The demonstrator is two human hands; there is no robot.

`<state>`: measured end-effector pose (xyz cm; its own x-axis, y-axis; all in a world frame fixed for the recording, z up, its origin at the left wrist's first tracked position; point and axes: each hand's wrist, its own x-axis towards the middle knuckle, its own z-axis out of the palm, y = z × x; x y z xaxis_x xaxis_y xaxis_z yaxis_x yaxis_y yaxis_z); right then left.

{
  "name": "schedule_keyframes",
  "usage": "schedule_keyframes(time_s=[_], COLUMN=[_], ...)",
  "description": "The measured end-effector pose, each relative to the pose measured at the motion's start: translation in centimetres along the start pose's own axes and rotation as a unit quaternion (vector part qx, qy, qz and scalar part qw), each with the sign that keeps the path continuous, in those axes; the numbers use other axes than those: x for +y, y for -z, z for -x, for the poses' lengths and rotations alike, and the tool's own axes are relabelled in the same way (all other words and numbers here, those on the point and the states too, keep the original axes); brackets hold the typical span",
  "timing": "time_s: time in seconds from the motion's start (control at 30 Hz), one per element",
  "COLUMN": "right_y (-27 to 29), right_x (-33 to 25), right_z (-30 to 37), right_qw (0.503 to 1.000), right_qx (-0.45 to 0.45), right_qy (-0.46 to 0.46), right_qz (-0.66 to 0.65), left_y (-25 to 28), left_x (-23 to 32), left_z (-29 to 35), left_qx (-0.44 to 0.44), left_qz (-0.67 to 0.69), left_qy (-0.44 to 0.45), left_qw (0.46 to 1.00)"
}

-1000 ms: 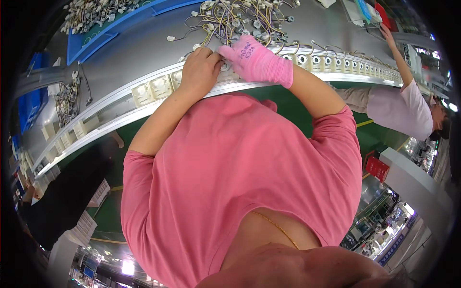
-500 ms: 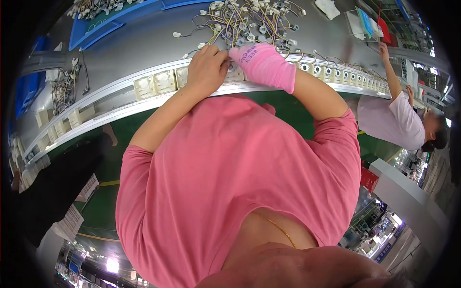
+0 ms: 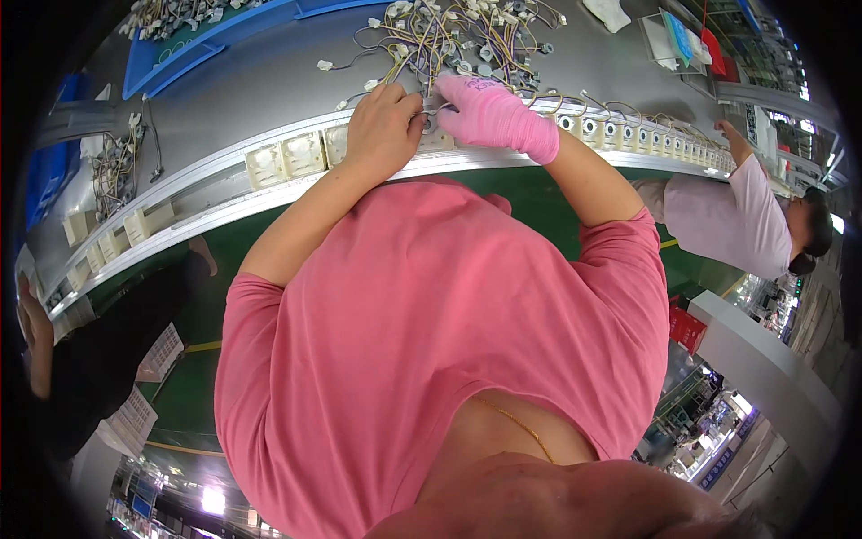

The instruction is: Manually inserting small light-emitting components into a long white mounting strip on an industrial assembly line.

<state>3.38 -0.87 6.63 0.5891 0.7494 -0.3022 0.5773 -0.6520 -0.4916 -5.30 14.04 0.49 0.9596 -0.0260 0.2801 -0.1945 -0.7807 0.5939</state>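
Note:
My bare left hand (image 3: 386, 126) is closed over the row of white square housings (image 3: 303, 154) in the metal rail, fingertips curled; what they pinch is hidden. My right hand (image 3: 492, 115), in a pink knit glove, is closed just right of it, thumb and fingers bent toward the left fingertips. Between the two hands shows a short stretch of thin grey wire lead (image 3: 437, 110), its end out of sight. Beneath the hands lies a partly covered housing. Rightward along the rail, several housings (image 3: 611, 135) hold round parts with dark centres, wires trailing behind them.
Behind the rail, a tangled pile of wired connectors (image 3: 467, 40) lies on the grey metal table (image 3: 278, 76). A blue tray (image 3: 211, 40) of similar parts stands at the far left. A person in a pale top (image 3: 727, 211) works at the right; a dark-clothed person (image 3: 117, 332) is at the left.
My gloved hand has turned and shifted slightly down, baring the wire lead between my hands. My left hand stays nearly still. The person at right has lowered a raised arm.

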Motion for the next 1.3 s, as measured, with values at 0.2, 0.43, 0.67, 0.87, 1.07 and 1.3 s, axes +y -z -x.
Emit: schedule_keyframes(time_s=[0.2, 0.43, 0.67, 0.87, 1.07, 1.3], right_y=[-1.2, -3.4, -1.2, 0.2, -0.6, 4.7], right_x=[0.8, -1.7, -0.3, -0.3, 0.1, 2.0], right_z=[0.0, 0.7, -0.3, -0.9, -1.4, -5.6], right_qw=[0.997, 0.945, 0.953, 0.937, 0.941, 0.99], right_qx=[0.031, 0.083, 0.025, -0.027, -0.059, -0.122], right_qy=[0.038, 0.114, 0.15, 0.164, 0.125, 0.044], right_qz=[0.059, 0.296, 0.262, 0.307, 0.309, -0.057], left_y=[0.0, -0.1, -0.5, -0.4, -0.3, -0.4], left_x=[0.1, -0.1, 0.3, 0.1, 0.1, 0.0], left_z=[0.0, -0.1, -0.6, -0.2, -0.3, 0.0], left_qx=[0.0, -0.014, -0.003, 0.002, 0.01, 0.03], left_qz=[-0.002, 0.005, 0.02, 0.024, 0.017, 0.003], left_qy=[-0.007, 0.021, 0.065, 0.038, 0.005, 0.001], left_qw=[1.0, 1.0, 0.998, 0.999, 1.0, 1.0])
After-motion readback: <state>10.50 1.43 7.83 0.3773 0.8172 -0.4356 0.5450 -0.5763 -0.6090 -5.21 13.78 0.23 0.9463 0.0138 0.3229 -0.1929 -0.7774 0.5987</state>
